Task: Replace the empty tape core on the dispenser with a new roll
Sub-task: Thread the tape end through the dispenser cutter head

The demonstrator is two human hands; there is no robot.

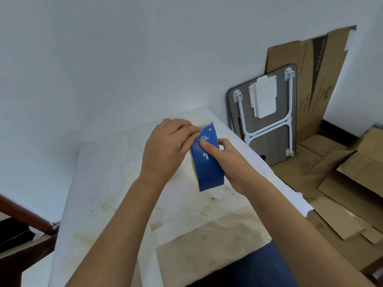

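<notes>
Dispenser: we see a blue tape dispenser [207, 162] held in the air above the far half of the table, its flat blue side turned up toward us, white printed lettering near its far end and a small rivet at the top edge.
Tape: a thin yellow edge shows along the dispenser's left side; we take it for part of a roll, though most of it is hidden behind the blue body and our left hand.
Left hand: our left hand [165, 148] is curled over the dispenser's far left corner, fingertips pressed against the top edge beside the rivet; closed around that corner, with what lies under the fingers out of sight.
Right hand: our right hand [230, 162] grips the dispenser from its right side, thumb laid flat across the blue face, the other fingers wrapped behind it.
Table: a white table [107, 183], stained and scuffed, with a tan sheet of cardboard [207, 249] lying on its near end.
Beside the table: a folded lap desk [267, 112] with white legs leans on the wall to the right, a flattened brown box [315, 79] standing behind it.
Floor: more flattened cardboard pieces [342, 193] lie spread at the right.
</notes>
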